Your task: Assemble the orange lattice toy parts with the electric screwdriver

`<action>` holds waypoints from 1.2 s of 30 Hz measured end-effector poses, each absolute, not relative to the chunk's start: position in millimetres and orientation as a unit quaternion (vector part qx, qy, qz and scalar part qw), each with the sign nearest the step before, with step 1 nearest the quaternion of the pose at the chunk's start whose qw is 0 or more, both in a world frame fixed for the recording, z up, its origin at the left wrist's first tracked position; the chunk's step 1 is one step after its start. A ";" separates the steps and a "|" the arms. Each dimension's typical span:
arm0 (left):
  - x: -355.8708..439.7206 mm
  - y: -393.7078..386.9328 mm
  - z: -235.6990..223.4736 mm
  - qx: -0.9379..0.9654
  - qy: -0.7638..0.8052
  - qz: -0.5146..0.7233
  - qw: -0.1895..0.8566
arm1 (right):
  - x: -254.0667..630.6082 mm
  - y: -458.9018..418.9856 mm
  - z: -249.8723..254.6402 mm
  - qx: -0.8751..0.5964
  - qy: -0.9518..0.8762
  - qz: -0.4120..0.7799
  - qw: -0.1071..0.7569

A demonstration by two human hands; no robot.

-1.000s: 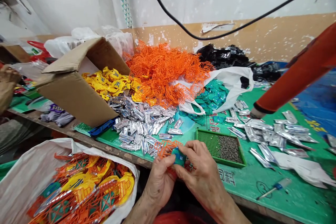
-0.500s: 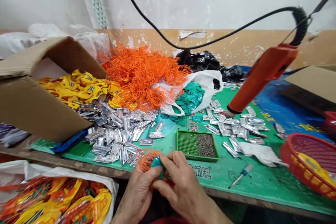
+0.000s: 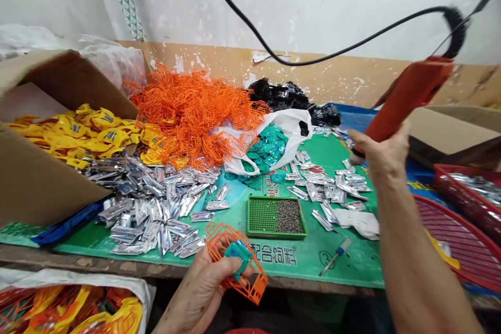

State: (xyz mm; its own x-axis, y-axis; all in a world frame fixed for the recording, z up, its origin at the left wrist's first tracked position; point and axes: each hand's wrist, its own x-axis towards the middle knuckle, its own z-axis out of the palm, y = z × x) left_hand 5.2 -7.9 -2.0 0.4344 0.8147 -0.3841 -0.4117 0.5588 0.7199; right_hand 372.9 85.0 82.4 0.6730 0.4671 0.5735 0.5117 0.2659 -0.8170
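Observation:
In front of the table edge, my left hand point(image 3: 205, 284) grips an orange plastic lattice frame point(image 3: 258, 288). Its thumb presses a teal plastic piece point(image 3: 239, 254) flat against the frame. My right hand point(image 3: 387, 154) is raised at the right, wrapped round the lower body of a red-orange electric screwdriver point(image 3: 410, 91), which hangs tilted from a coiled black cable point(image 3: 456, 31). Most of the right fingers are hidden behind the tool. Between the hands, on the table, sits a green grid tray point(image 3: 254, 232) with small dark screws point(image 3: 289, 216) in its right half.
Silver metal pieces point(image 3: 152, 224) lie strewn about the green tabletop point(image 3: 313, 266). Behind are an orange frame heap point(image 3: 195, 115) and a white bag point(image 3: 293, 128) of teal pieces. A cardboard box point(image 3: 47, 177) spills yellow parts point(image 3: 102, 130). A small screwdriver point(image 3: 336, 255) lies before a red basket point(image 3: 442, 219).
My right hand has left the piece at my left hand and moved up right onto the electric screwdriver. The left hand has turned the frame so it shows more fully. The view has shifted right.

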 end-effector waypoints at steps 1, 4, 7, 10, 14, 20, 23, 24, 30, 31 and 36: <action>5.2 -7.8 -3.0 0.274 0.372 0.370 0.806 | 371.6 93.8 81.9 -0.595 -0.407 0.018 0.693; 4.3 -7.0 -4.9 0.277 0.373 0.345 0.815 | 360.4 106.8 81.5 -0.558 -0.409 0.122 0.712; 2.6 -5.8 -3.4 0.283 0.370 0.329 0.821 | 337.1 101.7 90.8 -0.544 -0.430 0.199 0.693; 0.7 -4.0 0.1 0.300 0.370 0.319 0.820 | 304.5 89.1 107.6 -0.521 -0.457 0.289 0.661; 1.9 -1.9 4.2 0.309 0.371 0.321 0.815 | 257.9 79.2 115.0 -0.468 -0.445 0.310 0.698; 11.0 -2.2 7.2 0.279 0.360 0.336 0.824 | 210.3 82.3 75.6 -0.493 -0.433 0.360 0.663; 11.5 -1.9 5.4 0.270 0.369 0.355 0.816 | 199.2 86.7 57.5 -0.479 -0.417 0.374 0.676; 11.2 -1.6 4.6 0.263 0.373 0.361 0.813 | 197.0 88.4 53.1 -0.473 -0.416 0.376 0.679; 11.2 1.4 -0.5 0.243 0.410 0.368 0.799 | 191.2 96.9 33.5 -0.463 -0.408 0.364 0.697; 11.6 1.8 -1.0 0.241 0.413 0.371 0.796 | 190.3 97.8 30.7 -0.462 -0.408 0.360 0.700; 12.8 4.0 -1.4 0.234 0.405 0.373 0.801 | 186.4 101.3 20.3 -0.461 -0.403 0.343 0.712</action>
State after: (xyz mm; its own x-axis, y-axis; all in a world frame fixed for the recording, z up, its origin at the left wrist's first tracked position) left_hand 12.8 4.0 -1.4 0.3938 0.7872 -0.4747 -0.4071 0.6124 0.6777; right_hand 186.4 101.3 20.3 0.4409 0.8600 0.2571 -0.1170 0.3390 -0.9335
